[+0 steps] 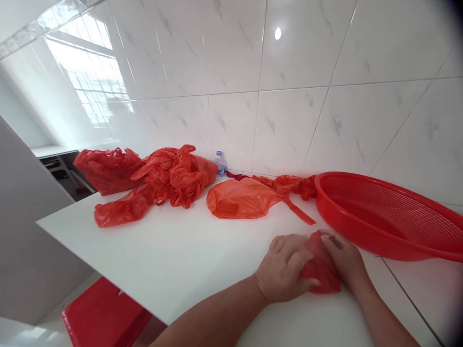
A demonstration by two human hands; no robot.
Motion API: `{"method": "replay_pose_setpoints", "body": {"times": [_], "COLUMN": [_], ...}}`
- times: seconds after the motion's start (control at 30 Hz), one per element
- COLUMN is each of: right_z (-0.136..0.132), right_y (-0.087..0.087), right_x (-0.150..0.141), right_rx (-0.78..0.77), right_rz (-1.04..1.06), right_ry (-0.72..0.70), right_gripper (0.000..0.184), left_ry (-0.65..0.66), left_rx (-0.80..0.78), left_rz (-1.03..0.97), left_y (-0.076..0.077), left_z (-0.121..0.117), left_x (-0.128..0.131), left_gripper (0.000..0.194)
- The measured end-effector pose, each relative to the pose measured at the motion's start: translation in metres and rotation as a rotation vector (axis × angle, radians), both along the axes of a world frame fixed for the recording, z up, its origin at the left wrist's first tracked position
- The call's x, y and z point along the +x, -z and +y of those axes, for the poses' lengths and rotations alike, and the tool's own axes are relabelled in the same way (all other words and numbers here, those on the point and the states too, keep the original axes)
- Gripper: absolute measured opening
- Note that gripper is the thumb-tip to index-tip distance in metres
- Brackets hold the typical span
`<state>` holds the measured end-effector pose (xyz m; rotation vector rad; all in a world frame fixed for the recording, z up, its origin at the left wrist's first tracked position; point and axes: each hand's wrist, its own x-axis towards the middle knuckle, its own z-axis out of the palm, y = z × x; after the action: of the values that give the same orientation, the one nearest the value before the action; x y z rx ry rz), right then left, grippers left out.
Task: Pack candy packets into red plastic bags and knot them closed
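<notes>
Between my two hands a red plastic bag (321, 267) is bunched up just above the white table. My left hand (284, 270) is closed on the bag's left side, its fingers curled and slightly blurred. On the other side my right hand (345, 262) grips the bag's upper right edge, thumb on top. Whether anything is inside the bag I cannot tell. Beyond my hands, an orange-red plastic bag (240, 198) lies flattened on the table, with its strap-like handle (300, 212) stretching to the right.
A red mesh basket (394, 248) stands at the right. Crumpled red bags (173, 176) are heaped at the back left, near a small water bottle (220, 165). A tiled wall (289, 125) borders the white table (173, 260). Below its left edge is a red stool (104, 313).
</notes>
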<state>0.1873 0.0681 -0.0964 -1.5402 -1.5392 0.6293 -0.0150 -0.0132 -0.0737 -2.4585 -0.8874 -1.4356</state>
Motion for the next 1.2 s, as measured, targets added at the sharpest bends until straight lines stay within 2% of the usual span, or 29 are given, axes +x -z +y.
{"method": "replay_pose_setpoints", "body": {"times": [0.07,0.1,0.23,0.3,0.47,0.6,0.7,0.83,1.07,1.13,1.2], "right_z": [-0.005,-0.008,-0.021,-0.025,-0.024,-0.018,-0.016,-0.017,-0.020,-0.021,-0.021], "right_y": [-0.004,-0.006,-0.017,-0.020,-0.019,-0.014,-0.013,-0.012,-0.013,-0.013,-0.013], "right_x": [-0.002,-0.004,-0.012,-0.014,-0.012,-0.008,-0.007,-0.010,-0.018,-0.018,-0.019], "right_rx": [-0.034,-0.064,-0.171,-0.178,-0.173,-0.175,-0.176,-0.184,-0.143,-0.132,-0.122], "right_rz": [0.056,0.067,0.101,0.134,0.182,0.140,0.066,0.026,-0.106,-0.113,-0.112], "right_ry": [-0.064,-0.114,-0.313,-0.331,-0.275,-0.176,-0.153,-0.143,-0.170,-0.170,-0.170], "right_gripper": [0.038,0.037,0.035,0.036,0.036,0.039,0.039,0.037,0.030,0.031,0.031], "left_ry": [-0.051,-0.074,-0.145,-0.153,-0.081,-0.157,-0.239,-0.389,-0.953,-1.085,-1.164], "left_rx": [-0.060,-0.109,-0.334,-0.421,-0.490,-0.486,-0.478,-0.445,-0.380,-0.385,-0.438], "left_rz": [0.040,0.066,0.141,0.150,0.183,0.120,0.037,-0.037,-0.185,-0.194,-0.113], "left_y": [0.003,0.004,0.006,0.007,0.009,0.004,-0.006,-0.022,-0.037,-0.036,-0.031], "left_z": [0.002,0.002,0.002,0.002,0.006,0.006,-0.003,-0.024,-0.057,-0.062,-0.064], "left_x": [0.000,0.000,0.000,-0.001,-0.004,-0.018,-0.047,-0.106,-0.221,-0.244,-0.257], "left_gripper": [0.074,0.083,0.096,0.093,0.051,0.052,0.058,0.065,0.044,0.041,0.043]}}
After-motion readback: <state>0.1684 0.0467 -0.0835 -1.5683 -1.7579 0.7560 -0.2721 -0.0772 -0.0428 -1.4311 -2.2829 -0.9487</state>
